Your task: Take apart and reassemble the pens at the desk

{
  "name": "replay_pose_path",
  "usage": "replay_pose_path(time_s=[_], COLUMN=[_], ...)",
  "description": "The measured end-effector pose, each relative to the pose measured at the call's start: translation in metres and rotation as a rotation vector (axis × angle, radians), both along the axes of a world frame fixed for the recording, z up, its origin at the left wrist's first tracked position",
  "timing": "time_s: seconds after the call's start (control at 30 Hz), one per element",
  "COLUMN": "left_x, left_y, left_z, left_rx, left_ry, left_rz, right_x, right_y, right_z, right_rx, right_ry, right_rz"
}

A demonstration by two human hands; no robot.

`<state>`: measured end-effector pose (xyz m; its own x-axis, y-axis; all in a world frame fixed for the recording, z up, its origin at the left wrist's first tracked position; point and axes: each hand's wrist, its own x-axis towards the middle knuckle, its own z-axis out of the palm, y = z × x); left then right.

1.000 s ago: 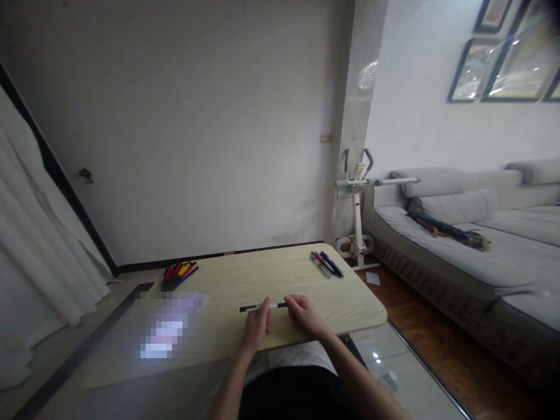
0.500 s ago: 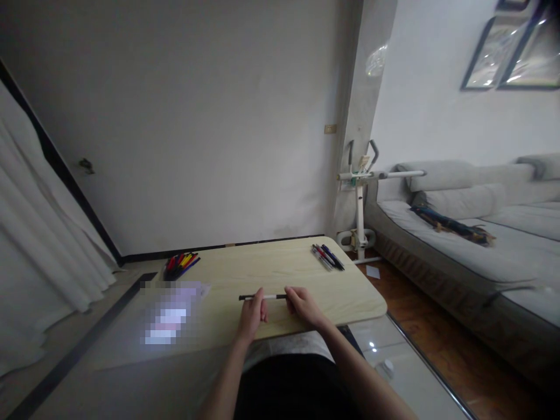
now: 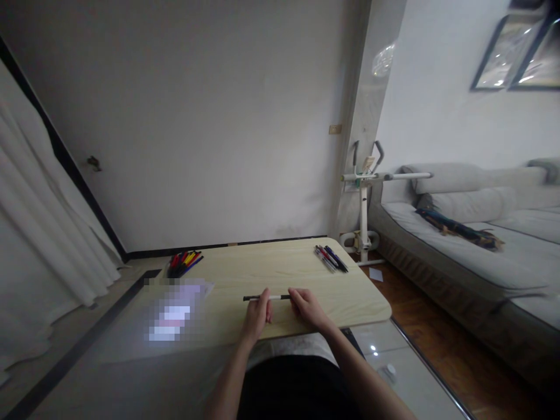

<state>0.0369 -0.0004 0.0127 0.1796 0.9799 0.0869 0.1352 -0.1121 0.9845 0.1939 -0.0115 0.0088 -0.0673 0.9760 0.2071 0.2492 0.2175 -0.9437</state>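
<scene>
A slim pen [image 3: 275, 297], white in the middle with dark ends, lies level between my hands above the near part of the wooden tabletop [image 3: 245, 268]. My left hand [image 3: 259, 315] is closed round its barrel, and the dark left end sticks out beyond the fingers. The fingers of my right hand [image 3: 307, 306] pinch the dark right end, whose tip they hide. At the far right of the tabletop lies a small group of pens [image 3: 330, 258]. A bunch of coloured pens [image 3: 182, 263], red, yellow, blue and black, sits at the far left.
A blurred-out patch with a bright area [image 3: 170, 315] covers the tabletop's left side. Beyond the right edge stand a white exercise machine [image 3: 364, 216] and a grey sofa [image 3: 459, 256]. A wall [image 3: 219, 128] rises behind the table; a white curtain [image 3: 44, 233] hangs at left.
The whole view has shifted slightly, so everything appears a little further right. Both hands keep the same hold on the pen.
</scene>
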Motion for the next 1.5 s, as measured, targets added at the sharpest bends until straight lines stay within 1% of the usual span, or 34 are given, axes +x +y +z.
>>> replay_pose_path(time_s=[0.13, 0.23, 0.43, 0.53, 0.63, 0.73, 0.83, 0.97, 1.17, 1.33, 1.5], left_x=[-0.001, -0.001, -0.002, -0.003, -0.003, -0.003, -0.002, -0.002, -0.004, -0.004, -0.003], left_y=[-0.001, 0.000, 0.003, 0.004, 0.005, 0.005, 0.005, 0.005, 0.006, 0.006, 0.007], left_z=[0.002, 0.001, -0.002, -0.003, -0.004, -0.005, -0.006, -0.006, -0.008, -0.008, -0.007], left_rx=[-0.003, -0.010, -0.011, -0.032, -0.033, -0.032, -0.047, -0.050, -0.020, -0.037, -0.051], left_ry=[0.016, 0.002, -0.058, -0.092, -0.113, -0.123, -0.143, -0.155, -0.126, -0.135, -0.162], left_rz=[-0.014, -0.004, 0.025, 0.027, 0.019, 0.028, 0.028, 0.024, 0.021, 0.006, 0.019], right_x=[0.001, 0.000, -0.012, -0.014, -0.012, -0.009, -0.007, -0.007, -0.006, -0.004, -0.004], right_y=[-0.001, 0.001, 0.015, 0.015, 0.010, 0.004, 0.001, -0.001, -0.003, -0.001, 0.000], right_z=[0.001, 0.002, 0.003, 0.004, 0.004, 0.004, 0.004, 0.004, 0.004, 0.004, 0.002], right_rx=[0.016, -0.002, -0.084, -0.081, -0.059, -0.072, -0.072, -0.032, -0.003, 0.052, 0.071], right_ry=[-0.013, 0.009, 0.111, 0.114, 0.082, 0.043, 0.024, -0.004, -0.066, -0.156, -0.197], right_rz=[0.016, 0.028, -0.014, -0.037, -0.001, 0.055, 0.066, 0.094, 0.068, 0.042, 0.035])
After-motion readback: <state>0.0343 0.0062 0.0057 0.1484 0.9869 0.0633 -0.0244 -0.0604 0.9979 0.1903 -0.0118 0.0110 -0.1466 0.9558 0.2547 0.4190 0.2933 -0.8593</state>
